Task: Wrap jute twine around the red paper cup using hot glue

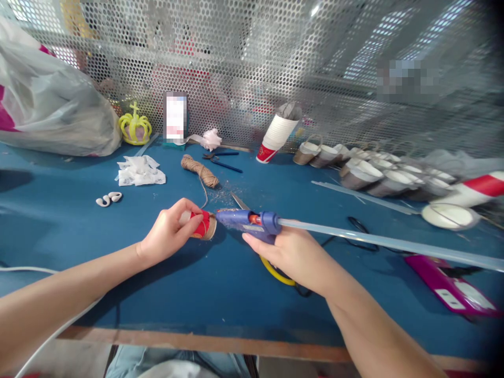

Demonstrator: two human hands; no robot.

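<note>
My left hand (167, 231) is closed on a red and white paper cup (202, 226), which lies on its side with a band of brown twine round one end. In my right hand (293, 252) is a blue glue gun (252, 220), its nozzle at the twine-wrapped end of the cup; whether it touches, I cannot tell. A long clear glue stick (378, 243) sticks out from the gun's back. From the cup a strand runs to a skein of jute twine (200, 171). Scissors with a yellow handle (277, 272) lie partly hidden under the gun and right hand.
Pliers (223, 161), white lace (140, 170) and earphones (109, 199) lie on the blue table (165, 304). Behind stand a phone (175, 118), a yellow crown-shaped basket (135, 126) and stacked cups (277, 134). Several wrapped cups (362, 176) and a magenta power strip (449, 286) are at right.
</note>
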